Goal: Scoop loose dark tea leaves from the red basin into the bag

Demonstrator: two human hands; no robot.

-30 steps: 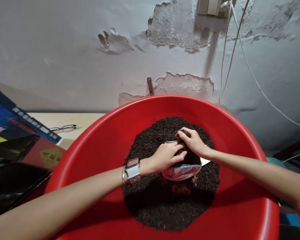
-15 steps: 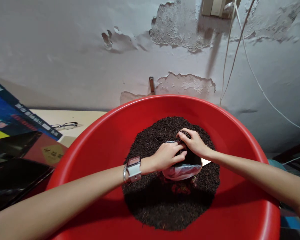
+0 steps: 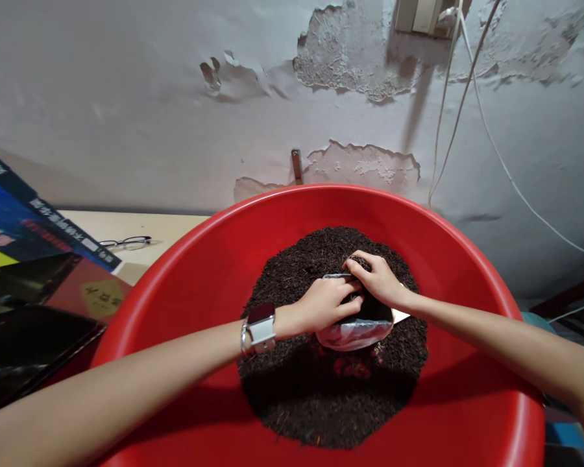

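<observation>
Red plastic basin (image 3: 199, 279) holds a dark mound of loose tea leaves (image 3: 321, 383), where the left hand (image 3: 324, 303) grips a clear bag (image 3: 353, 334) by its mouth (propping it open) while the right hand (image 3: 380, 279), fingers curled around leaves, pushes them in.

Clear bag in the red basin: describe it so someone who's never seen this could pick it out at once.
Find the big red basin below the peeling wall, with a dark heap of loose tea leaves in it. On that heap both hands meet: the left hand, with a white watch at its wrist, and the right hand hold the bag. It is the only pale, translucent plastic thing among the dark leaves.
</observation>
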